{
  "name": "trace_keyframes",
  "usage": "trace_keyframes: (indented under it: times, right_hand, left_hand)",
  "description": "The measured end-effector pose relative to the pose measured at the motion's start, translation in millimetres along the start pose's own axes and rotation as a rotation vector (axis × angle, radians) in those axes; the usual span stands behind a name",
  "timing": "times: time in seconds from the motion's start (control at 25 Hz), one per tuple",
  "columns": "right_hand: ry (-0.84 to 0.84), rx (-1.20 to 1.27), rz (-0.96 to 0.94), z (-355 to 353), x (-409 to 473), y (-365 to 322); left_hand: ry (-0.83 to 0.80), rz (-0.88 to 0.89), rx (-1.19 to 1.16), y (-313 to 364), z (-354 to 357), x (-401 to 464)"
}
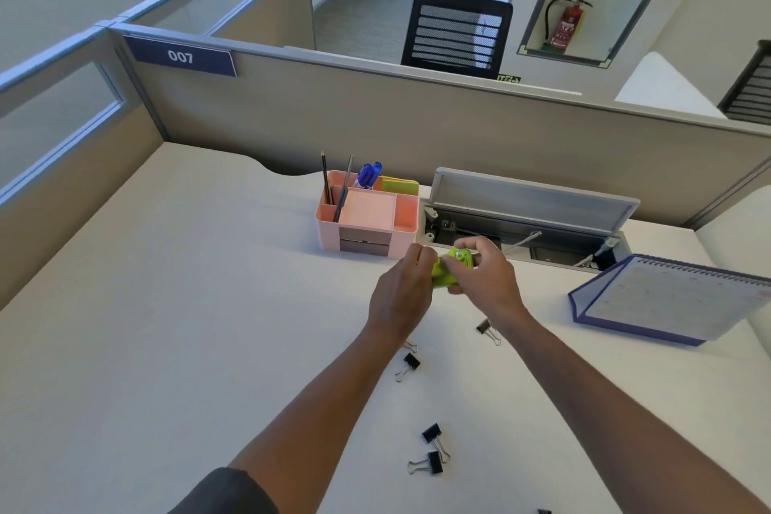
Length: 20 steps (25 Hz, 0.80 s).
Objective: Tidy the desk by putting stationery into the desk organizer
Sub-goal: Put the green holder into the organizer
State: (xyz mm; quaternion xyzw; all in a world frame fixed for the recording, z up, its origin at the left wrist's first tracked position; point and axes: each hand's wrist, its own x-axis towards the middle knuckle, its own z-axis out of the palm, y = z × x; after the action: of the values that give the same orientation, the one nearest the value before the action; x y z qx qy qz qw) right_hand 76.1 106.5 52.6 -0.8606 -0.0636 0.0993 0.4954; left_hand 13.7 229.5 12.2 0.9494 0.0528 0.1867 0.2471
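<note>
- Both my hands are raised over the white desk (pixel 167 305), just in front of the pink desk organizer (pixel 367 221).
- My left hand (pixel 400 296) is curled, fingers pinching the near end of a small lime-green item (pixel 448 269) (a stapler or similar; too hidden by my fingers to tell).
- My right hand (pixel 484 275) grips the same green item from the other side, thumb and fingertips pressed on its top end.
- The organizer holds a pencil (pixel 325 184) and a grey pen (pixel 344 188) upright in its left compartments, two blue pens (pixel 369 175) at the back, and yellow-green sticky notes (pixel 398 184) back right. Its big front tray looks bare.
- Black binder clips lie loose on the desk: one (pixel 409 365) beside my left forearm, one (pixel 488 331) touching or just beside my right wrist, a pair (pixel 434 449) close together nearer to me.
- A blue-framed desk calendar (pixel 667 300) stands at right, well apart from the organizer.
- An open cable hatch (pixel 530 213) sits just right of the organizer, behind my hands.
</note>
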Motion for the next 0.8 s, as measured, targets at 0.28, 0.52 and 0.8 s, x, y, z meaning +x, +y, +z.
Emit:
trace_keyframes:
  times: [0.28, 0.52, 0.8]
  right_hand:
    - [0.060, -0.160, -0.115, 22, 71, -56]
    - [0.030, -0.378, -0.125, 48, 116, -78]
    - [0.042, -0.585, -0.163, 73, 134, -70]
  left_hand:
    - [-0.038, -0.100, 0.106, -72, -16, 17]
    - [-0.180, -0.147, 0.238, -107, -6, 25]
    - [-0.158, -0.169, 0.229, -106, 2, 19]
